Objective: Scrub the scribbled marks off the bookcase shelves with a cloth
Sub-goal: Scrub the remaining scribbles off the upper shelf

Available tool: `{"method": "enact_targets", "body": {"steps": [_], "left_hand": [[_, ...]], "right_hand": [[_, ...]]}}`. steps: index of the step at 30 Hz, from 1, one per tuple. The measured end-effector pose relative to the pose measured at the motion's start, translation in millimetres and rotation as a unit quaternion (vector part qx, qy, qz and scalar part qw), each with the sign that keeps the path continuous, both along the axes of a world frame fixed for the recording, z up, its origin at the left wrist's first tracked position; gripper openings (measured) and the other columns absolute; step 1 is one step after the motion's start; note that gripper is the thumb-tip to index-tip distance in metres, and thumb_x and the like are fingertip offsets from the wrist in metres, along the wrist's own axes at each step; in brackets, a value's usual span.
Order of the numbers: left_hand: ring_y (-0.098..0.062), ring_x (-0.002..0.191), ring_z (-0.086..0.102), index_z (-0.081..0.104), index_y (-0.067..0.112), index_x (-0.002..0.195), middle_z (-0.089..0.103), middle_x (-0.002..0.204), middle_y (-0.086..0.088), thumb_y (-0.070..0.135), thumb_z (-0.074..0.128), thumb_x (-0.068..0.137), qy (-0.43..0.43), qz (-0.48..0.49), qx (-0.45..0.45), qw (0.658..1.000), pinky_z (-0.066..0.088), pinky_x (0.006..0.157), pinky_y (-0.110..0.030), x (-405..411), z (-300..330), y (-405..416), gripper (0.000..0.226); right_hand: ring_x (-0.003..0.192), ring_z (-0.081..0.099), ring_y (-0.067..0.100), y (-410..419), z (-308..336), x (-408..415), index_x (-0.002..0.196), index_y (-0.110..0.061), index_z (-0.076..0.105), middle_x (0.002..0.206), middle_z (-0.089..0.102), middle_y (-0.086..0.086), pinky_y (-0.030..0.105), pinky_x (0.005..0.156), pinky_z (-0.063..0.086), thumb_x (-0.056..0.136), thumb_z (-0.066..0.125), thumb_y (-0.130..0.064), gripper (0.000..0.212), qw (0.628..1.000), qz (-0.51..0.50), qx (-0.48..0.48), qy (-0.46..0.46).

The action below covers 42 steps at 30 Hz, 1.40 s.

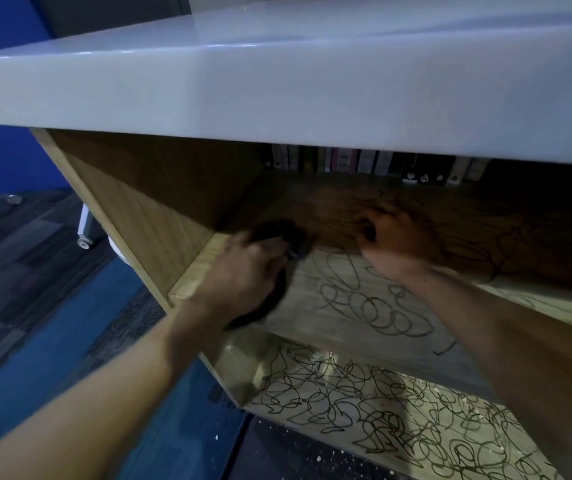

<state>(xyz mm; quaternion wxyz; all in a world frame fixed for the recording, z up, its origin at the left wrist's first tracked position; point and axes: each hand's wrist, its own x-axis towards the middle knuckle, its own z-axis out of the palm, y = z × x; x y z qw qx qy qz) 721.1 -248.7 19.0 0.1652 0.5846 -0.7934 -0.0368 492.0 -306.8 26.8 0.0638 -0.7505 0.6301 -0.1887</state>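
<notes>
Down at the left end of the upper shelf (364,327), I saw the dark cloth (279,237) bunched under the left hand (243,271), right beside the bookcase's left side panel (146,220). That hand came in from the lower left with the forearm stretched out and the wrist roughly straight; its fingers were curled over the cloth and gripped it, pressing it down on the wood (the hand and cloth were blurred, so I could not make out single fingers well). Part of the cloth trailed back under the wrist toward the shelf's front edge.

The right hand (395,237) reached in deeper, palm down on the same shelf, fingers spread and loosely bent with their tips on the board; it held nothing. Black scribbled marks (364,306) looped over the shelf between and around both hands, running into the shadow at the back.

Behind the hands, a row of books (374,164) stood upright against the rear of that compartment, only their lower spines showing beneath the thick white top (277,84). The lower shelf (381,420) was covered in denser scribbles and pale specks. Left of the bookcase, blue and dark floor (52,306) showed, with a white caster leg (85,230) near the corner.
</notes>
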Motion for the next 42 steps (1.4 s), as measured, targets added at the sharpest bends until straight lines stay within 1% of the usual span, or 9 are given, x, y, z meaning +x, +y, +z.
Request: {"method": "enact_targets", "body": {"steps": [3,5,10,15,20,26,30,36,42], "left_hand": [[-0.016,0.137,0.029,0.055,0.031,0.131,0.043,0.145,0.012,0.043,0.034,0.095,0.024,-0.141,-0.002,0.99,0.03,0.109,-0.034,-14.7,-0.9,48.1,0.043],[-0.015,0.131,0.04,0.06,0.027,0.127,0.049,0.14,0.007,0.04,0.033,0.095,0.018,-0.158,-0.004,0.987,0.035,0.108,-0.032,9.8,4.8,35.2,0.044],[-0.032,0.112,0.059,0.063,0.029,0.125,0.062,0.126,-0.011,0.032,0.045,0.097,0.013,0.054,0.034,0.998,0.045,0.093,-0.036,8.6,5.3,-44.6,0.033],[-0.015,0.124,0.049,0.06,0.031,0.126,0.053,0.134,0.009,0.039,0.039,0.095,0.003,-0.174,-0.023,0.985,0.041,0.101,-0.033,4.5,-1.5,18.2,0.039],[-0.027,0.129,0.047,0.055,0.037,0.131,0.053,0.138,-0.004,0.035,0.046,0.096,0.015,0.011,0.013,1.0,0.041,0.104,-0.039,1.6,-5.5,-64.9,0.036],[-0.01,0.129,0.044,0.064,0.029,0.124,0.048,0.137,0.019,0.036,0.04,0.096,-0.001,-0.231,-0.037,0.972,0.034,0.104,-0.023,3.6,-1.0,17.3,0.037],[-0.022,0.118,0.057,0.063,0.033,0.123,0.062,0.129,0.001,0.04,0.044,0.089,0.024,-0.05,-0.042,0.998,0.043,0.101,-0.03,22.6,3.6,-56.4,0.04],[-0.006,0.121,0.044,0.063,0.035,0.123,0.047,0.127,0.028,0.035,0.051,0.095,0.002,-0.21,-0.057,0.976,0.035,0.091,-0.016,-22.5,2.3,13.9,0.031],[-0.018,0.126,0.05,0.055,0.043,0.13,0.055,0.137,0.004,0.047,0.035,0.09,0.014,-0.025,0.001,1.0,0.04,0.104,-0.037,-0.6,-12.2,-80.9,0.046]], "right_hand": [[0.12,0.048,0.026,-2.2,-2.7,-1.3,0.121,-0.031,0.059,0.138,0.045,-0.003,0.034,0.095,0.042,0.092,0.048,-0.031,0.031,1.0,0.007,0.003,0.007],[0.121,0.047,0.026,-2.9,-3.1,-2.4,0.122,-0.032,0.059,0.139,0.043,-0.003,0.035,0.097,0.043,0.092,0.047,-0.032,0.032,1.0,0.013,0.01,0.006],[0.123,0.046,0.023,-4.4,0.6,-2.6,0.124,-0.031,0.059,0.138,0.047,-0.003,0.03,0.094,0.04,0.093,0.048,-0.029,0.033,1.0,0.01,0.008,0.004],[0.115,0.054,0.028,-13.5,1.2,-20.6,0.119,-0.025,0.064,0.131,0.056,0.001,0.035,0.093,0.046,0.092,0.048,-0.024,0.031,0.999,-0.006,-0.021,0.025],[0.113,0.055,0.033,-18.6,0.9,-35.5,0.117,-0.018,0.064,0.13,0.056,0.007,0.037,0.093,0.047,0.085,0.051,-0.018,0.034,0.998,-0.063,-0.023,0.011],[0.113,0.054,0.033,-23.5,-2.7,-35.0,0.113,-0.016,0.065,0.129,0.056,0.007,0.037,0.091,0.048,0.083,0.053,-0.018,0.032,0.997,-0.067,-0.034,-0.001],[0.112,0.054,0.033,-22.7,-4.8,-33.8,0.11,-0.013,0.064,0.126,0.055,0.008,0.036,0.089,0.046,0.083,0.053,-0.017,0.029,0.997,-0.069,-0.036,0.01],[0.115,0.053,0.032,-22.4,-3.2,-34.0,0.116,-0.015,0.063,0.131,0.053,0.006,0.036,0.094,0.044,0.083,0.053,-0.018,0.035,0.997,-0.069,-0.036,0.019],[0.114,0.053,0.033,-19.2,-4.3,-35.1,0.119,-0.013,0.062,0.13,0.055,0.011,0.034,0.09,0.044,0.087,0.05,-0.017,0.034,0.997,-0.07,-0.037,0.018]]}}
